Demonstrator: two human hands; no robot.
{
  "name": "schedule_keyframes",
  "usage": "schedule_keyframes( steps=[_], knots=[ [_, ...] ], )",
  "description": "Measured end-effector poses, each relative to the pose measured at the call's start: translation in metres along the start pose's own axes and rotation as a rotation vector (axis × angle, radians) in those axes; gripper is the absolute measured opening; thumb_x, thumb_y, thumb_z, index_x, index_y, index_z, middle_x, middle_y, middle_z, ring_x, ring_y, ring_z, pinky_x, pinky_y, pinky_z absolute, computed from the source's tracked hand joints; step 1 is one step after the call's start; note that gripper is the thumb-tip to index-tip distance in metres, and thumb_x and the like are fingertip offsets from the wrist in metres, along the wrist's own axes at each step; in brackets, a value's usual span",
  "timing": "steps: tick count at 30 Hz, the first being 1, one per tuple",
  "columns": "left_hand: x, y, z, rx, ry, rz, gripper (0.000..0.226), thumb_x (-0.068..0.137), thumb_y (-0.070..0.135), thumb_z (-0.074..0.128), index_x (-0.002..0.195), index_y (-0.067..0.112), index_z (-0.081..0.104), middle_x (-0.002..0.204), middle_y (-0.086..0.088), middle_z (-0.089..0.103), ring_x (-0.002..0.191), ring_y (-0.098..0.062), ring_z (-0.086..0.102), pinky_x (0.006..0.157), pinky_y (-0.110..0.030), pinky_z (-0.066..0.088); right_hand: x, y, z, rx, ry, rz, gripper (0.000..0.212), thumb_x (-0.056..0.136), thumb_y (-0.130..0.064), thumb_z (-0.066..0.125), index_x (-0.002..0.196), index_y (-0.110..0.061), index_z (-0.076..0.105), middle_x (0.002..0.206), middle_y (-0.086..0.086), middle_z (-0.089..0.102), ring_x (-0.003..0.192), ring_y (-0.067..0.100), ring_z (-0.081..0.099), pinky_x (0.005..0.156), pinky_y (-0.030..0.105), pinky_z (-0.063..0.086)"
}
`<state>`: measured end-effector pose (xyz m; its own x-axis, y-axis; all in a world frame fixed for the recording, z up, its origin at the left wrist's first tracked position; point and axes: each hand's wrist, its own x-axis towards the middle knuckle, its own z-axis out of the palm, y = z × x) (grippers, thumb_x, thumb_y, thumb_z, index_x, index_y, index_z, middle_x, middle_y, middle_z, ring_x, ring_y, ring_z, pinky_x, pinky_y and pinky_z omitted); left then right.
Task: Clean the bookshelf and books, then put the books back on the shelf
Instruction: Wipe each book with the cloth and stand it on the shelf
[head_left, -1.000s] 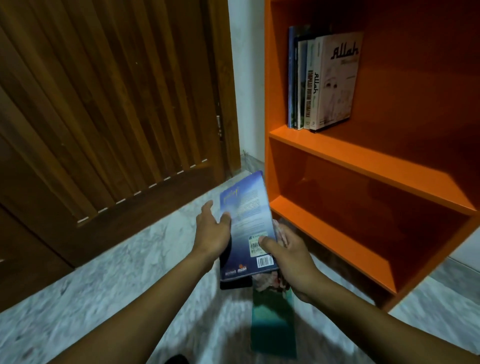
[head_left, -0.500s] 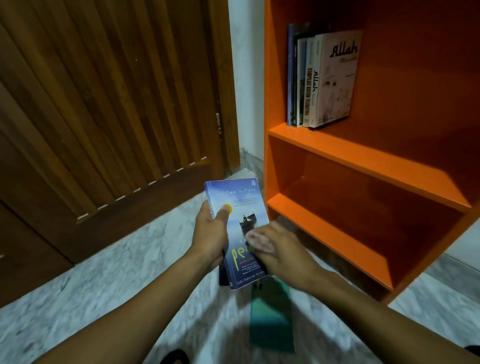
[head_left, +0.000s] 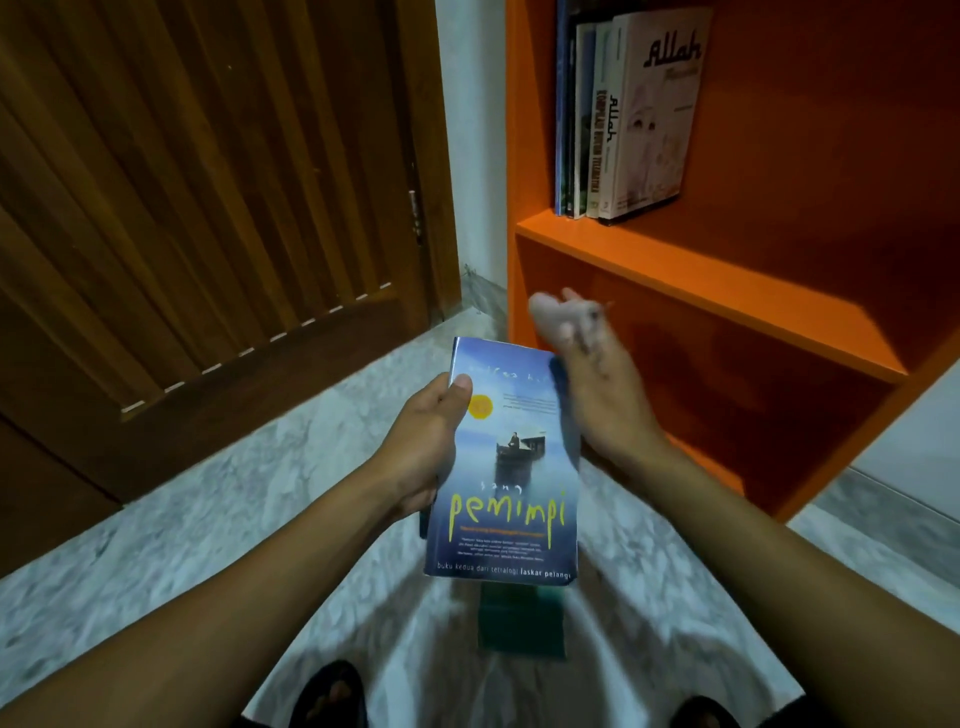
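Observation:
My left hand (head_left: 423, 441) grips a blue paperback (head_left: 511, 483) by its left edge, thumb on the front cover, which faces up and reads "pemimpi". My right hand (head_left: 587, 374) is blurred at the book's upper right corner, fingers loosely extended past it, holding nothing. The orange bookshelf (head_left: 701, 280) stands to the right. Several upright books (head_left: 623, 119) lean at the left end of its upper shelf, the outermost a white one titled "Allah". A dark green book (head_left: 519, 623) lies on the floor under the blue one.
A brown slatted wooden door (head_left: 208, 208) fills the left. The floor (head_left: 208, 545) is pale marble. The lower shelf compartment (head_left: 727, 395) holds nothing. My feet (head_left: 332, 696) in dark sandals show at the bottom edge.
The blue book was turned from back cover to front cover and raised nearer. My right hand swept from the cover's lower part up past the top right corner.

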<state>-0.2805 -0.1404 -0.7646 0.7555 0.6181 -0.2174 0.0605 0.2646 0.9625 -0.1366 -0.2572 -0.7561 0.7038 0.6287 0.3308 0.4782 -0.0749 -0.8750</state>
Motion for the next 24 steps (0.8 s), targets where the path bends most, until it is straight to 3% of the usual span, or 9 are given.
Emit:
schedule_keyframes(
  steps=[2,3,5,8,10,14,18,21,24],
  knots=[
    [0.002,-0.002,0.004,-0.067,-0.026,0.02,0.034,0.105,0.035,0.046,0.127,0.015,0.061,0.127,-0.012,0.068,0.12,-0.034,0.063,0.107,-0.057,0.044,-0.011,0.008,0.012,-0.228,-0.131,-0.142,0.051,0.102,-0.046,0.039,0.152,-0.04,0.03,0.163,-0.015,0.019,0.153,0.007,0.005,0.123,0.041,0.0],
    [0.003,-0.003,0.005,-0.09,-0.03,0.035,0.04,0.101,0.04,0.051,0.131,0.015,0.059,0.13,-0.011,0.067,0.123,-0.033,0.06,0.109,-0.057,0.042,-0.017,0.01,0.017,-0.211,-0.152,-0.168,0.052,0.104,-0.041,0.041,0.154,-0.04,0.026,0.164,-0.016,0.012,0.153,0.005,-0.001,0.124,0.045,-0.005],
    [0.004,-0.002,0.003,-0.142,0.005,0.021,0.059,0.09,0.05,0.064,0.137,0.016,0.055,0.136,-0.009,0.062,0.129,-0.033,0.056,0.113,-0.057,0.037,-0.029,0.017,0.022,-0.129,-0.195,-0.227,0.052,0.107,-0.027,0.041,0.156,-0.033,0.025,0.165,-0.013,0.014,0.153,0.007,0.003,0.125,0.051,0.005],
    [0.013,0.001,-0.011,-0.218,0.103,0.044,0.036,0.101,0.037,0.052,0.126,0.013,0.061,0.134,-0.011,0.063,0.127,-0.032,0.057,0.112,-0.053,0.04,-0.042,0.028,0.027,-0.175,-0.287,-0.369,0.053,0.103,-0.008,0.036,0.154,-0.017,0.032,0.165,-0.002,0.022,0.154,0.016,0.01,0.123,0.052,0.014],
    [0.024,0.004,-0.025,-0.271,0.197,0.042,0.034,0.102,0.037,0.05,0.125,0.014,0.061,0.134,-0.005,0.063,0.125,-0.026,0.058,0.111,-0.049,0.041,-0.052,0.029,0.03,-0.175,-0.348,-0.397,0.056,0.098,0.0,0.036,0.151,-0.02,0.04,0.163,-0.001,0.026,0.154,0.015,0.012,0.124,0.05,0.014],
    [0.042,0.006,-0.059,-0.344,0.327,-0.021,0.071,0.075,0.059,0.07,0.135,0.024,0.058,0.139,0.003,0.06,0.131,-0.022,0.054,0.112,-0.05,0.039,-0.071,0.028,0.037,-0.123,-0.467,-0.396,0.072,0.079,0.018,0.041,0.135,-0.025,0.056,0.159,-0.01,0.034,0.152,0.009,0.016,0.124,0.037,0.015],
    [0.053,0.009,-0.086,-0.39,0.353,-0.021,0.08,0.068,0.06,0.066,0.139,0.026,0.054,0.142,0.003,0.058,0.129,-0.024,0.056,0.111,-0.053,0.04,-0.076,0.032,0.039,-0.115,-0.531,-0.415,0.068,0.074,0.023,0.044,0.124,-0.021,0.058,0.15,-0.008,0.048,0.147,0.011,0.031,0.12,0.032,0.027],
    [0.055,0.01,-0.097,-0.367,0.395,-0.018,0.082,0.066,0.065,0.064,0.14,0.031,0.054,0.142,0.004,0.058,0.128,-0.025,0.057,0.109,-0.057,0.041,-0.078,0.029,0.035,-0.115,-0.572,-0.3,0.046,0.089,0.01,0.045,0.12,-0.021,0.059,0.119,-0.008,0.067,0.117,0.01,0.06,0.095,0.027,0.047],
    [0.053,0.012,-0.097,-0.333,0.433,0.017,0.087,0.063,0.068,0.065,0.141,0.03,0.053,0.142,0.004,0.058,0.129,-0.025,0.056,0.109,-0.056,0.041,-0.075,0.022,0.032,-0.036,-0.603,-0.069,0.017,0.103,-0.015,0.05,0.103,-0.03,0.058,0.08,-0.022,0.064,0.073,-0.006,0.058,0.068,0.018,0.042]
  ],
)
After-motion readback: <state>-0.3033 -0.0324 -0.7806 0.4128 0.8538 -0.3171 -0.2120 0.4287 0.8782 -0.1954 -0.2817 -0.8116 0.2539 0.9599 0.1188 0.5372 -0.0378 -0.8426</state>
